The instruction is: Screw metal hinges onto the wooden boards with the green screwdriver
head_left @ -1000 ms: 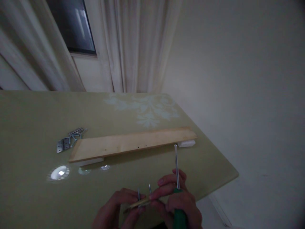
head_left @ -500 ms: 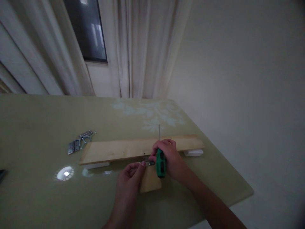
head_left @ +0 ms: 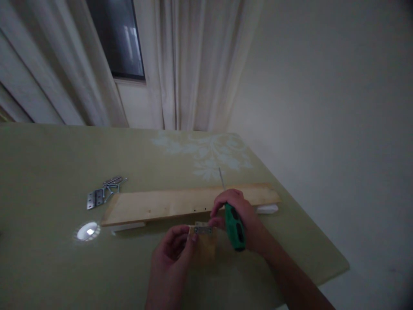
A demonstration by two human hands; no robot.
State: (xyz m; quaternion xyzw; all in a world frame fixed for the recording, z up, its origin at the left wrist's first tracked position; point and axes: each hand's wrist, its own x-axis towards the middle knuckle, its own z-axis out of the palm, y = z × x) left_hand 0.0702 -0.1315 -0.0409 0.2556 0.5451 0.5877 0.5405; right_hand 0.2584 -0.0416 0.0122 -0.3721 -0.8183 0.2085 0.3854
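Note:
In my left hand [head_left: 172, 252] is a small wooden block [head_left: 204, 252], pinched at its left edge between thumb and fingers. A metal hinge [head_left: 203, 230] lies along the block's upper end. My right hand [head_left: 243, 217] grips a screwdriver [head_left: 235, 228] by its green and black handle, the shaft pointing away from me. That hand's fingertips reach to the right side of the hinge. Just beyond the block lies a long wooden board [head_left: 180, 202], with two small dark holes near its front edge.
White supports [head_left: 129, 226] hold the board up at both ends. Left of it, metal hinges [head_left: 95, 199] lie beside several screws [head_left: 111, 189]. The green tabletop [head_left: 64, 163] slopes off at its right edge, near a wall. Curtains and a window stand behind.
The block with the hinge has come away from the board toward me, and its hinge face now shows. My right hand and the screwdriver have shifted right, uncovering a second hole.

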